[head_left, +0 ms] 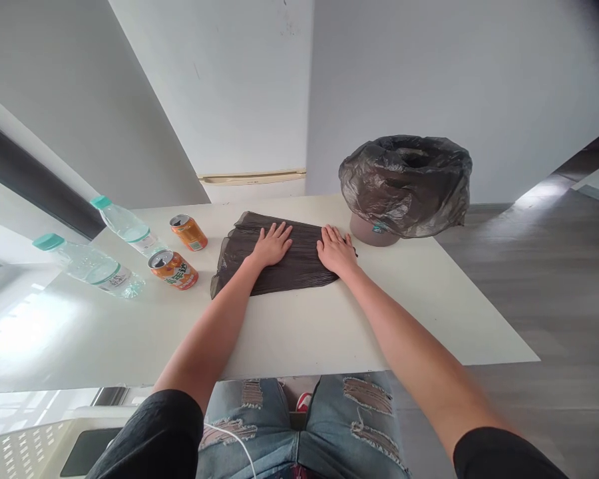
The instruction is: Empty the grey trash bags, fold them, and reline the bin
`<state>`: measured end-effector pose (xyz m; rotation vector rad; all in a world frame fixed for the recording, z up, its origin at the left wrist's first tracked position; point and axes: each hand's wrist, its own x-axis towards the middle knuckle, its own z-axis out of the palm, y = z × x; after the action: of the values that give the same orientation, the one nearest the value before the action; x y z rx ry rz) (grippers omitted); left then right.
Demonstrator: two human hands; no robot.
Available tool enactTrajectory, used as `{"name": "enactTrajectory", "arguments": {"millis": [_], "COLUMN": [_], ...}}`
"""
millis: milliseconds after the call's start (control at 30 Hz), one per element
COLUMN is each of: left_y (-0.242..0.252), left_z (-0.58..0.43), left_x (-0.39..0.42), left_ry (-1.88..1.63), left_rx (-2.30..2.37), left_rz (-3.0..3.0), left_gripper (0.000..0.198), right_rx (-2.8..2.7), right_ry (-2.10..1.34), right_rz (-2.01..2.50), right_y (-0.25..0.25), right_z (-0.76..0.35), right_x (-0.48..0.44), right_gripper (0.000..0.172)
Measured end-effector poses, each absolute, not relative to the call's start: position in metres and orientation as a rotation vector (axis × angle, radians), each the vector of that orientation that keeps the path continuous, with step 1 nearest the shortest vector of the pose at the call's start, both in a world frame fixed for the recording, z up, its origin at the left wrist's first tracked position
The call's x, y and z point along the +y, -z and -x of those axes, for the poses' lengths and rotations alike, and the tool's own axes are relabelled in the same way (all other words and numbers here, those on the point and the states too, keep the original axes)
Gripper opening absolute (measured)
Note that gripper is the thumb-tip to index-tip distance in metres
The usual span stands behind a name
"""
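A black plastic garbage bag (299, 261) lies flattened on the white table (299, 332), its wide edge to the left and its narrower end to the right. Pressed flat on its upper middle is my left hand (273, 245), fingers spread. My right hand (336, 250) rests palm down over the narrow right end, fingers stretched out and fairly close together. Part of that end is hidden beneath it. Just beyond my right hand stands a brownish trash can (367, 232) lined with a dark, thin bag (404, 193) folded over its rim.
Two orange drink cans (192, 234) (180, 273) stand left of the bag. Farther left are two clear plastic bottles with green caps (124, 223) (87, 266). A white refrigerator (249, 86) is behind the table, and a perforated light-coloured basket (24, 446) sits at lower left.
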<state>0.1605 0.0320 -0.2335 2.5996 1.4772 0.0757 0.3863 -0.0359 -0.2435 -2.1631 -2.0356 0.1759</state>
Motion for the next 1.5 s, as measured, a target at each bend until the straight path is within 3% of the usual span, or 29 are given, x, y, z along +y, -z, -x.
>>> {"name": "enactTrajectory", "arguments": {"millis": [767, 1000, 1167, 1333, 1500], "left_y": [0.233, 0.208, 0.201, 0.213, 0.220], "left_z": [-0.045, -0.059, -0.106, -0.135, -0.135], "left_x": [0.061, 0.032, -0.033, -0.073, -0.069], "left_ry": [-0.001, -0.443, -0.541, -0.401, -0.324], "left_rx": [1.926, 2.103, 1.840, 1.507, 1.410], "left_rz": [-2.362, -2.361, -2.602, -2.790, -2.819], "left_gripper": [0.070, 0.059, 0.041, 0.046, 0.051], "right_rx": [-2.038, -2.032, -2.044, -1.979, -1.956], "right_ry": [-0.238, -0.231, -0.277, -0.199, -0.159], "right_rz": [2.162, 2.169, 2.182, 2.150, 2.038], "right_y": [0.243, 0.244, 0.242, 0.227, 0.202], "right_z": [-0.388, -0.389, -0.388, -0.391, -0.408], "right_x": [-0.036, -0.034, -0.033, -0.043, -0.056], "right_gripper": [0.073, 0.072, 0.071, 0.067, 0.051]}}
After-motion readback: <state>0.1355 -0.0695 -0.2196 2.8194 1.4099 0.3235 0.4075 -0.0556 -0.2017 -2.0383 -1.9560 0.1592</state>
